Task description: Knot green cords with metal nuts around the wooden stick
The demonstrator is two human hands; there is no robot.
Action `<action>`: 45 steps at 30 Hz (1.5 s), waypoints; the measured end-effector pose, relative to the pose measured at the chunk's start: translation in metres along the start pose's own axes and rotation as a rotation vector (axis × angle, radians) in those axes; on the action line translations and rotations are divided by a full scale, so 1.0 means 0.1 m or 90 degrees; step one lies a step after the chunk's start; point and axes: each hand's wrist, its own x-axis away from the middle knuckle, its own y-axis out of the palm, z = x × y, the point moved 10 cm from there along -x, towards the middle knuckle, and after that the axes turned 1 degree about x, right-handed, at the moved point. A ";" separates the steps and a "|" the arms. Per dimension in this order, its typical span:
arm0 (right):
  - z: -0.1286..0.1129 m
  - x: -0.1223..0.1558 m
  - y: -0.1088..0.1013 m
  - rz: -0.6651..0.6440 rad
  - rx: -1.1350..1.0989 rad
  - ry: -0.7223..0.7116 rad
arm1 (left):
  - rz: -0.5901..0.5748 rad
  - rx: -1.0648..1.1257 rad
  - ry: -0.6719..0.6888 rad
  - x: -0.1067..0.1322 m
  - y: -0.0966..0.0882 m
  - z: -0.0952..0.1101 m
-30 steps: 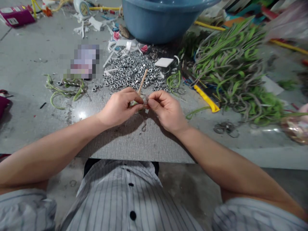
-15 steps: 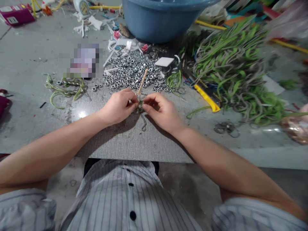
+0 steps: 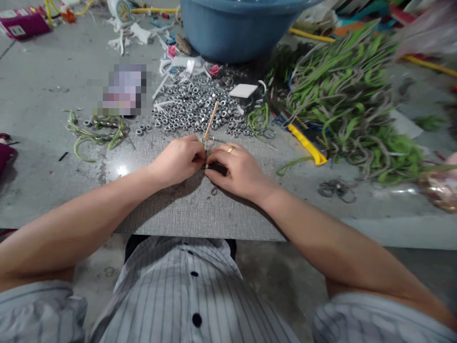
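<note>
My left hand (image 3: 178, 159) and my right hand (image 3: 235, 169) meet fingertip to fingertip over the grey board (image 3: 185, 209). Both pinch a small dark piece of cord and metal between them, mostly hidden by the fingers. A thin wooden stick (image 3: 211, 120) rises from my left hand's pinch toward the heap of silver nuts (image 3: 194, 108). A metal ring (image 3: 208, 140) shows at the stick's base. A ring sits on a finger of my right hand.
A blue basin (image 3: 235, 28) stands behind the nuts. A big tangle of green and grey cords (image 3: 342, 100) fills the right. A yellow-handled cutter (image 3: 306, 144) lies beside it. Finished cord loops with nuts (image 3: 96, 129) lie at the left; metal rings (image 3: 333, 188) at right.
My right hand has turned palm down and moved left, closing over the piece against my left fingers. The left hand has barely shifted.
</note>
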 end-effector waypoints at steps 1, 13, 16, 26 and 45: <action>0.00 0.00 0.00 -0.001 0.001 -0.002 | -0.005 -0.007 0.003 0.00 0.01 0.00; -0.01 0.02 -0.05 0.005 -0.015 0.000 | -0.149 -0.051 0.029 0.01 0.14 0.14; 0.02 0.02 -0.03 0.001 -0.012 0.017 | -0.156 -0.039 0.033 0.00 0.15 0.12; -0.05 0.04 -0.10 0.047 -0.009 -0.019 | -0.156 -0.029 0.011 -0.03 0.14 0.02; -0.14 0.07 0.00 -0.030 0.048 -0.046 | -0.090 0.038 -0.042 0.02 -0.10 -0.02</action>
